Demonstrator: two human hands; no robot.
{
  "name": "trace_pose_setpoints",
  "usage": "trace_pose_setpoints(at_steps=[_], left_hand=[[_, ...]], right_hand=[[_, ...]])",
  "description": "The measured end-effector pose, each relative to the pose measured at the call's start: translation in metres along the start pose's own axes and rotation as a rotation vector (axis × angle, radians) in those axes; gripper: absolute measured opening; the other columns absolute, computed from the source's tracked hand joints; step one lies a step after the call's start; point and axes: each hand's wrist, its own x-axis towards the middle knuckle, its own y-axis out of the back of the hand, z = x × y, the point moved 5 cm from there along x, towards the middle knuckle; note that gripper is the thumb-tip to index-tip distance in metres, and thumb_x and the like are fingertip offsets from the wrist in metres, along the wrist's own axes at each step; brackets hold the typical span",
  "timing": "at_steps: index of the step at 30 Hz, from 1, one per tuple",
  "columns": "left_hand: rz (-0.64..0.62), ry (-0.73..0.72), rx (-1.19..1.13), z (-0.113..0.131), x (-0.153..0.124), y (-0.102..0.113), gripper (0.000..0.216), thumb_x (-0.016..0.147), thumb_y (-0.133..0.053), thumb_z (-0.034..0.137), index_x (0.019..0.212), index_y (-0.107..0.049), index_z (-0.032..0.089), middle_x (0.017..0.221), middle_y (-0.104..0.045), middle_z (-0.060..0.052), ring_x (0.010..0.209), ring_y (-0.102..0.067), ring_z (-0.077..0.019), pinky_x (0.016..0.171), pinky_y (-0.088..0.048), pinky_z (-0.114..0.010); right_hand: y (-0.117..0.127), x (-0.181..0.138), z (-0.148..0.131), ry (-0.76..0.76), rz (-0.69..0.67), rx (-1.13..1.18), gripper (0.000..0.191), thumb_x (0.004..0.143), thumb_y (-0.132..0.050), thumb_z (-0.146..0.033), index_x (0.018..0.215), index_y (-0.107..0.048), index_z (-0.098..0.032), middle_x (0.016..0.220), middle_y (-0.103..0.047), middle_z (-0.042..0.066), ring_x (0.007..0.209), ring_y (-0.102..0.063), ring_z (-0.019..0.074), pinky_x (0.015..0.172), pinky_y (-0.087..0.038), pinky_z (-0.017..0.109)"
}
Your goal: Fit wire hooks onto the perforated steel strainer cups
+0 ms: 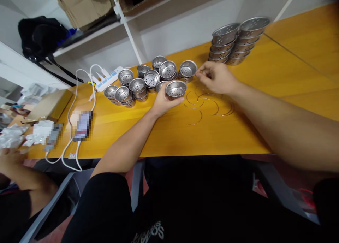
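Raised over the table, my left hand (162, 103) is closed around a small perforated metal strainer basket (176, 90), its open rim facing up. My right hand (218, 77) is to the right of it, thumb and fingers pinched on what looks like a thin wire; most of that wire is hidden or too fine to follow. Below my right hand several thin curved wires (217, 107) lie loose on the wooden table (169, 137). Beyond my left hand stand several short stacks of similar strainer baskets (137, 87). One more basket stack (188, 70) is close to my right fingertips.
Two taller basket stacks (224, 41) stand at the back right. On the left are a power strip (108, 79), white cables and two phones (82, 126). Another person's arm (29, 177) reaches in beside white plastic bags (12, 137) and a cardboard box (50, 105). Shelves rise behind the table.
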Motion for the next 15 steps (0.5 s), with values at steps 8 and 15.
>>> trace_pose_setpoints(at_steps=[8, 15], left_hand=[[0.033, -0.011, 0.066, -0.0022, 0.0001, 0.0049, 0.116, 0.047, -0.133, 0.050, 0.139, -0.064, 0.031, 0.147, -0.085, -0.010, 0.139, -0.084, -0.0338, 0.148, -0.058, -0.068], [-0.027, -0.055, 0.050, 0.0027, -0.0012, 0.0035, 0.098, 0.057, -0.126, 0.040, 0.139, -0.073, 0.030, 0.151, -0.083, -0.011, 0.145, -0.081, -0.0356, 0.149, -0.061, -0.068]], right_hand=[[-0.0012, -0.0005, 0.0010, -0.030, -0.017, -0.045, 0.040, 0.117, -0.082, -0.070, 0.117, -0.071, -0.032, 0.092, -0.072, 0.007, 0.089, -0.063, 0.0299, 0.095, -0.061, 0.052], [-0.0035, -0.0027, -0.0025, -0.035, -0.051, -0.049, 0.039, 0.119, -0.081, -0.070, 0.121, -0.073, -0.032, 0.092, -0.071, 0.006, 0.088, -0.061, 0.0293, 0.096, -0.060, 0.051]])
